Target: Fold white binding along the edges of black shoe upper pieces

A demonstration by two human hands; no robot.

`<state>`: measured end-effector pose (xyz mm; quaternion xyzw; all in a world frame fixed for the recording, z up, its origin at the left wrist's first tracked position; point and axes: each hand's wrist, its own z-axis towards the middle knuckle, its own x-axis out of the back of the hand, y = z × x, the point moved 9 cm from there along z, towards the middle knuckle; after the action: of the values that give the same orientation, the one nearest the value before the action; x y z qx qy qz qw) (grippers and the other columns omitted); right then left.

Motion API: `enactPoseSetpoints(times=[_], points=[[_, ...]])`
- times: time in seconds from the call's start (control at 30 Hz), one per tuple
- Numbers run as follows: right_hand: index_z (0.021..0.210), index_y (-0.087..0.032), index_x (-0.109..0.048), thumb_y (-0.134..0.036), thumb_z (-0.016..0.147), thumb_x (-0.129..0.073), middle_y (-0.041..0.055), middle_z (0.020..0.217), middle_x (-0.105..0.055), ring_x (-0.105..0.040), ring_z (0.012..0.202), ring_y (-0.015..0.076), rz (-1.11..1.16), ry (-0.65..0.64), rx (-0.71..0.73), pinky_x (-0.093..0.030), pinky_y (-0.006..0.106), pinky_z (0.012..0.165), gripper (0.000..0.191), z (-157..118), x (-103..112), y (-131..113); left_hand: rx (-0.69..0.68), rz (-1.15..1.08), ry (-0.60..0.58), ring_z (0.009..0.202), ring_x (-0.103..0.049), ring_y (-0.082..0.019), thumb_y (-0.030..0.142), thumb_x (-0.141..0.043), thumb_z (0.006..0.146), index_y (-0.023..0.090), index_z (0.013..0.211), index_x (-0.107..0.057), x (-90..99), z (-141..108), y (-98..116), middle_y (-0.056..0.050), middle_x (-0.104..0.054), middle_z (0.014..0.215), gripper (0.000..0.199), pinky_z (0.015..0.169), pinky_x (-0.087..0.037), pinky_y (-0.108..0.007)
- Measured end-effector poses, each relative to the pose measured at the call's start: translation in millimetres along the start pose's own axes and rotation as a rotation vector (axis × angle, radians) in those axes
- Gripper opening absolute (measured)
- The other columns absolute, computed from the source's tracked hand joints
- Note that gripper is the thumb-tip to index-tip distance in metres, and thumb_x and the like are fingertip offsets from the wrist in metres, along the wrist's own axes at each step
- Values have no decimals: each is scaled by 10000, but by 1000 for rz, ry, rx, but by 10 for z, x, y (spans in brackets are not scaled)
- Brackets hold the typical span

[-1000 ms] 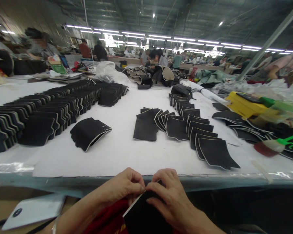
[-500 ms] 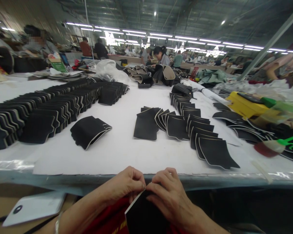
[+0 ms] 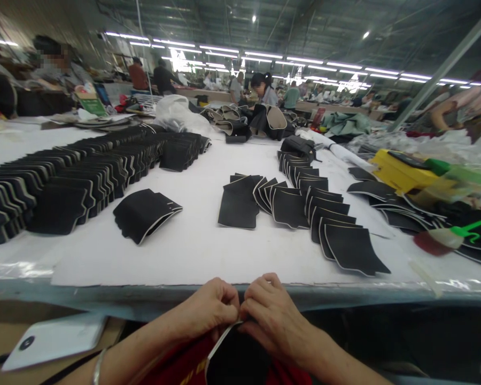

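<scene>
The left hand (image 3: 220,307) is pinched closed on the pale edge of a black piece (image 3: 238,355), and the right hand (image 3: 266,310) grips the same piece just beside it, fingers curled over its top. The piece is at six o'clock, in front of the table (image 3: 196,262) edge, over red clothing (image 3: 168,361). A white phone (image 3: 56,339) lies at seven o'clock, below the table edge. On the table, a folded black piece (image 3: 144,214) lies toward ten o'clock, with long rows of black pieces (image 3: 100,168) beyond it. Fanned black pieces (image 3: 328,214) spread from twelve toward two o'clock; a yellow box (image 3: 403,171) sits at two.
</scene>
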<state>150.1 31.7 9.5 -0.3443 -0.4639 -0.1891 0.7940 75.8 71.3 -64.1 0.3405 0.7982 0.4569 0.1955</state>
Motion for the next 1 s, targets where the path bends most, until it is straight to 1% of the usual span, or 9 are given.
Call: enactPoseSetpoints(times=[0.2, 0.37, 0.43, 0.5, 0.6, 0.67, 0.8, 0.9, 1.0], points=[[893, -184, -541, -173, 835, -718, 14, 956, -573, -497, 932, 179, 112, -92, -28, -309, 358, 870, 186, 91, 20, 96, -54, 101, -11, 431, -373, -90, 234, -495, 590, 182, 581, -493, 19, 24, 52, 70, -415, 471, 54, 433, -272, -212], [854, -178, -512, -147, 858, -655, 34, 953, -577, -485, 941, 203, 87, -233, -120, -358, 370, 857, 146, 85, -37, 52, -139, 302, 78, 555, -344, -102, 188, -521, 586, 167, 529, -499, 139, 53, 194, 62, -417, 524, 64, 508, -229, -231], [830, -185, -497, -178, 859, -650, 37, 923, -583, -491, 910, 212, 71, -199, -109, -377, 377, 831, 156, 54, 16, -65, -136, 368, 132, 554, -351, -110, 165, -499, 581, 168, 532, -522, 240, 58, 255, 58, -428, 514, 54, 517, -221, -239], [804, -198, -480, -193, 873, -629, 28, 897, -592, -505, 874, 201, 79, -92, -16, -380, 392, 875, 164, 34, 160, -257, -125, 398, 170, 545, -357, -113, 152, -483, 586, 172, 543, -525, 340, 52, 320, 56, -435, 511, 63, 520, -223, -239], [804, -214, -453, -177, 906, -580, 5, 900, -601, -528, 899, 179, 123, 36, 100, -267, 429, 1064, 167, 23, 407, -451, -86, 376, 79, 502, -391, -112, 191, -508, 633, 174, 583, -539, 339, 22, 363, 54, -463, 510, 62, 503, -270, -227], [820, -214, -437, -119, 895, -566, 14, 963, -591, -522, 968, 181, 170, 34, -11, -206, 444, 1110, 177, 51, 481, -336, -97, 322, -28, 513, -449, -121, 273, -526, 719, 166, 658, -580, 261, -41, 385, 39, -521, 555, 135, 511, -329, -225], [812, -205, -420, -15, 859, -525, 44, 1017, -548, -482, 997, 202, 287, -20, -299, -334, 431, 1003, 222, 26, 397, 51, -259, 123, -28, 730, -566, -159, 485, -379, 927, 149, 942, -662, 242, -256, 428, -31, -666, 815, 440, 702, -442, -255], [820, -205, -421, -29, 884, -508, 38, 1010, -539, -471, 963, 198, 362, -29, -377, -388, 387, 907, 207, -14, 278, 194, -271, 28, -3, 941, -584, -202, 437, -612, 849, 208, 1180, -621, 215, -373, 268, -33, -679, 1041, 403, 842, -436, -279], [828, -210, -424, -71, 916, -493, 24, 1000, -533, -471, 933, 184, 439, -42, -411, -402, 348, 854, 178, 6, 248, 226, -299, -95, 31, 948, -576, -216, 329, -720, 784, 197, 1144, -650, 174, -423, 196, -31, -672, 1005, 390, 833, -433, -287]])
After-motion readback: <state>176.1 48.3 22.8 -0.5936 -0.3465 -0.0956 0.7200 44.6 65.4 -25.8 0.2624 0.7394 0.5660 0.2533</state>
